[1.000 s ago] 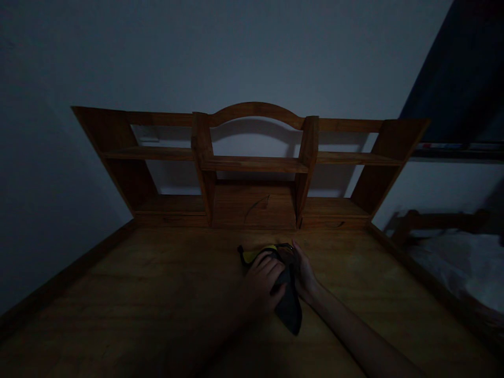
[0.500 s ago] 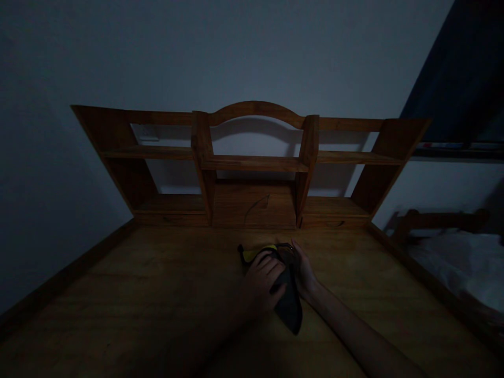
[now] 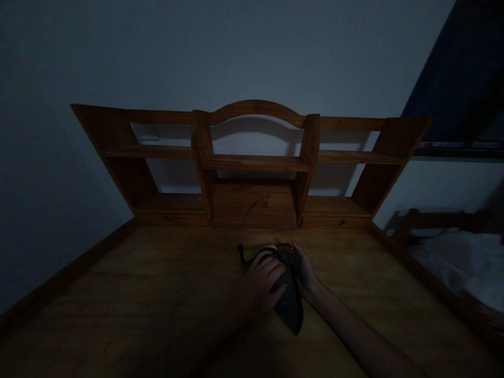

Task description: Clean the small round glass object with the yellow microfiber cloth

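In the dim light, a dark grey soft case with black edging and a yellow inner side is held low over the desk. My left hand lies over it from the left, fingers curled onto its upper part. At the case's upper right, a thin dark frame with a shiny edge, which looks like a pair of glasses, shows between the hands. My right hand wraps around that side, its fingers partly hidden behind the frame and the case. How far the glasses sit inside the case cannot be made out.
The wooden desk has raised side edges. Along its back stands a wooden shelf unit with low drawers, against a pale wall. A thin curved dark line marks its middle panel. At right are pale bedding and a dark curtain.
Hardly anything differs. Both hands keep the same hold on the case and the glasses, and the view has shifted very slightly.
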The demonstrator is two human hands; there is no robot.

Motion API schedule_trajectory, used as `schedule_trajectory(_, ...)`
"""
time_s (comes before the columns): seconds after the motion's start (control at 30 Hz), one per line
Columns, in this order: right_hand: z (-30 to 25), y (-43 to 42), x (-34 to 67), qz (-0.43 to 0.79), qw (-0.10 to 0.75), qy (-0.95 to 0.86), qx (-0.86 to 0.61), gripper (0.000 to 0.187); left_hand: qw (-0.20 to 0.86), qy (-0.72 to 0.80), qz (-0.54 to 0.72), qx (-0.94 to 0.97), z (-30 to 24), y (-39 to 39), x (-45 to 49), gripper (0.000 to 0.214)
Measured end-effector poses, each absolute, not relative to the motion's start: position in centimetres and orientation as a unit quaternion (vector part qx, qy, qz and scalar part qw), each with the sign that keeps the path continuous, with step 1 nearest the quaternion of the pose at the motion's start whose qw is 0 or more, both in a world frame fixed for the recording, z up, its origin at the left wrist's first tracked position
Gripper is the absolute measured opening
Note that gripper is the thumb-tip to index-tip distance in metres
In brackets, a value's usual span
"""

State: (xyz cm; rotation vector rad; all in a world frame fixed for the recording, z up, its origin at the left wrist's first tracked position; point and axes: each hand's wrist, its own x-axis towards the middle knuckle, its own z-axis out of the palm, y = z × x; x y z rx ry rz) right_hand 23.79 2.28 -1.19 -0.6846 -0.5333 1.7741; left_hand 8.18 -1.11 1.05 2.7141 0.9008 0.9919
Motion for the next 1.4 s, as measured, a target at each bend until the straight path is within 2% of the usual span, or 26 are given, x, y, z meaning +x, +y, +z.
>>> schedule_trajectory(0.4,-0.9,2.2,23.7,0.755,0.552,-0.213,-0.282,0.04,0.045,0.293,0.326,0.898,0.9,-1.0,8.1,0.025)
schedule_trajectory(0.8,-0.4,1.9,23.6,0.751,0.553,-0.213,-0.292,0.035,0.032,0.292,0.327,0.898,0.3,-0.8,8.0,0.033)
schedule_trajectory(1.03,-0.2,1.8,23.6,0.75,0.575,-0.166,-0.282,0.033,0.022,0.234,0.323,0.917,-0.2,0.0,8.1,0.034)
schedule_trajectory(1.4,-0.4,1.9,23.3,0.75,0.562,-0.186,-0.294,0.028,-0.015,0.31,0.263,0.914,1.1,-1.1,7.7,0.034)
